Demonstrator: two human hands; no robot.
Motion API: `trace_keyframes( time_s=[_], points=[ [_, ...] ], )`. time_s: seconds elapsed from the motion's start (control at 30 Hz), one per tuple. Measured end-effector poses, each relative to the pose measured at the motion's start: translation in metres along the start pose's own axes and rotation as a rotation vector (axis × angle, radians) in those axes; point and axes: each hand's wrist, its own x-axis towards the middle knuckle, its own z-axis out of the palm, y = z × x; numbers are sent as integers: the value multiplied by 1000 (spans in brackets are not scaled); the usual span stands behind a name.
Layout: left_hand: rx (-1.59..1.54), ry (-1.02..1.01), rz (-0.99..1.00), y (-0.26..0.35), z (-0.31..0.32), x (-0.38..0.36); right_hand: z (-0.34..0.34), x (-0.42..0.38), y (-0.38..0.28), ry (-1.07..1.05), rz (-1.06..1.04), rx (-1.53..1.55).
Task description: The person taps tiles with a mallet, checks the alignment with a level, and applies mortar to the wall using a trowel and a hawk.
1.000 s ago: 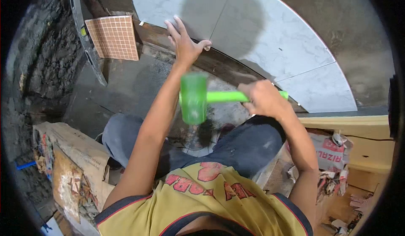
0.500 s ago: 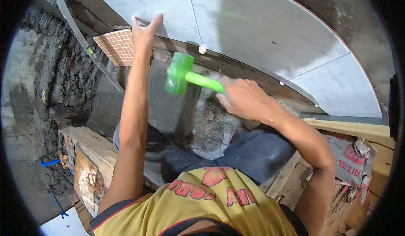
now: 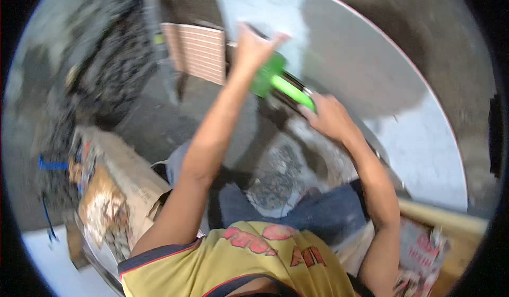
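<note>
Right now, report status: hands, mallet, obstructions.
Right hand gripping green mallet handle. Left hand flat against pale tile, beside mallet head. Frame blurred; nothing seen between.

There is just one view, from the camera on my head, looking forward and steeply down along my own body. My yellow shirt fills the bottom edge, very near the lens, and my arms run up from it into the middle of the frame. My left hand and my right hand sit in the upper half, close enough to reach. The wide lens bends the pale tiles into a curve at the top right and leaves dark rounded corners. The frame is tilted and smeared with blur, worst on the left by the cardboard box.
</note>
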Motion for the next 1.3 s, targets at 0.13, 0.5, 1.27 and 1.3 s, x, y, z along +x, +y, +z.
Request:
trace_keyframes(
  time_s=[0.13, 0.5, 1.27, 1.3],
  points=[
    [-270, 133, -81, -34, -67, 43, -14, -36, -20, -62, -67, -119],
    [391, 565, 28, -166, -225, 156, 5, -146, -44, -230, -293, -310],
    [-949, -118, -602, 65, -74, -172, 24, -239, -13, -336, -240, -47],
    [-969, -214, -601, 67, -47, -188, 27, -241, -11, -340, -248, -50]
  ],
)
